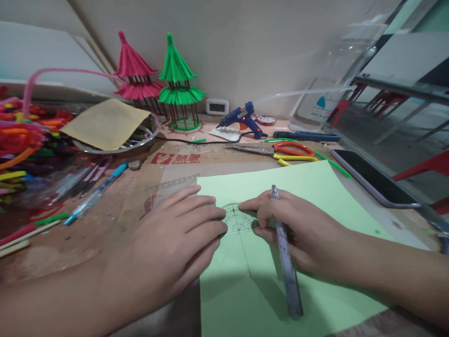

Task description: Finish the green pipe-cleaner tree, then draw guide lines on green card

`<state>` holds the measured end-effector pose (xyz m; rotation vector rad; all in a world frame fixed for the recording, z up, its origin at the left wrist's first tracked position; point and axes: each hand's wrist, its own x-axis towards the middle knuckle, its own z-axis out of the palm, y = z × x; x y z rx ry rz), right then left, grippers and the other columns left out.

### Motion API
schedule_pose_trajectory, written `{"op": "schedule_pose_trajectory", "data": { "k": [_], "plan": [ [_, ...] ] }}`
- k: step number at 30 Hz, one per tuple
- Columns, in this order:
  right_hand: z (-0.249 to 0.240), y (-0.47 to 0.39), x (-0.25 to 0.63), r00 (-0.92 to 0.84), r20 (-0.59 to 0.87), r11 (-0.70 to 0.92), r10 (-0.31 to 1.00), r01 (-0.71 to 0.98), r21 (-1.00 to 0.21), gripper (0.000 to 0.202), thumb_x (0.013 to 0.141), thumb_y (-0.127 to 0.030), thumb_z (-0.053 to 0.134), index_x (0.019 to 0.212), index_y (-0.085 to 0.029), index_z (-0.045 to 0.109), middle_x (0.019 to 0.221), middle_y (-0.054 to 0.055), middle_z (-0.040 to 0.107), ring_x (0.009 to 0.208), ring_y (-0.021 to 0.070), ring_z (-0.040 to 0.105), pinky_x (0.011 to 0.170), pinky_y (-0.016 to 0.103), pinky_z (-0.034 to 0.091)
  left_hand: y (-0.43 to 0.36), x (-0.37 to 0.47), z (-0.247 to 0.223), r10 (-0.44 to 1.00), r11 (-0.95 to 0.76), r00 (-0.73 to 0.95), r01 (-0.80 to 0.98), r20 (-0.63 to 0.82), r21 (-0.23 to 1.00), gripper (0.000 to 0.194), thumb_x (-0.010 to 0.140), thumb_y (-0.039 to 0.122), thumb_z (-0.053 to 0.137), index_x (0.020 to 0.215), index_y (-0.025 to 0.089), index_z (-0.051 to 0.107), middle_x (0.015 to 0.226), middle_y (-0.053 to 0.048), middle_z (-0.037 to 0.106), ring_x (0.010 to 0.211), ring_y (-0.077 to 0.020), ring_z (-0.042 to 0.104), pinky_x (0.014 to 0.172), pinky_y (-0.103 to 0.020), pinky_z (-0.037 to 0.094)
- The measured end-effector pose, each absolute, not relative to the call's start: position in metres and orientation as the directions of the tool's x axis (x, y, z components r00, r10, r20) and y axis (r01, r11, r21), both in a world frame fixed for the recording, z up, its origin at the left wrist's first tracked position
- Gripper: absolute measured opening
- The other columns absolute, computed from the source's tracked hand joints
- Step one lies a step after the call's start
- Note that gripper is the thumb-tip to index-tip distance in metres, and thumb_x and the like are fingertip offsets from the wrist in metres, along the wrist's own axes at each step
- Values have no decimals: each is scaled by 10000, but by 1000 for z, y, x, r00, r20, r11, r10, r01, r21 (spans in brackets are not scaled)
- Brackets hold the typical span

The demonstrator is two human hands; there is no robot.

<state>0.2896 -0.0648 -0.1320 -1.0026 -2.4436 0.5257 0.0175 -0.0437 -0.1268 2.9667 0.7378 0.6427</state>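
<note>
A clear half-round protractor (238,216) lies on a light green sheet of paper (228,304). Thin pencil-like lines run down the sheet from the protractor's straight edge. My left hand (175,234) rests with its fingers stretched out, the tips at the protractor's left side. A grey, speckled pen (286,262) is tucked between the fingers of my right hand (301,222), slanting down over the paper. The index finger and thumb of that hand touch the protractor's right side. Both hands partly cover the protractor's ends.
Behind the paper lie scissors (294,149), a blue glue gun (242,119) and a clear ruler (171,181). A phone (375,178) is at right. Pink (135,61) and green (178,65) pagoda models stand by the wall. Pens (96,194) and colourful pipe cleaners (17,135) fill the left.
</note>
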Motion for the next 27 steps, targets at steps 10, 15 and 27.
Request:
{"op": "schedule_pose_trajectory", "data": {
  "k": [10,15,27],
  "plan": [
    [-130,-65,289,-637,257,666,726,560,-494,208,919,-32,550,947,-228,487,1217,89,700,1051,201,606,885,343,480,-45,17,-126,453,-889,806,441,381,123,187,994,198,546,1089,232,703,1177,0,743,1188,-205,623,1223,-422,265],
    [-131,-64,289,-640,268,674,720,553,-489,210,919,-24,531,954,-226,484,1208,88,702,1048,193,603,895,332,475,-45,17,-126,455,-888,805,444,381,121,185,1000,203,543,1087,232,704,1172,0,742,1174,-203,625,1225,-423,259],
    [-131,-64,291,-645,251,671,721,562,-484,212,907,-26,552,961,-223,498,1242,89,685,1028,199,592,889,330,467,-44,18,-126,452,-889,804,440,385,127,180,1000,204,552,1083,224,710,1165,0,741,1183,-200,623,1226,-410,252]
  ]
}}
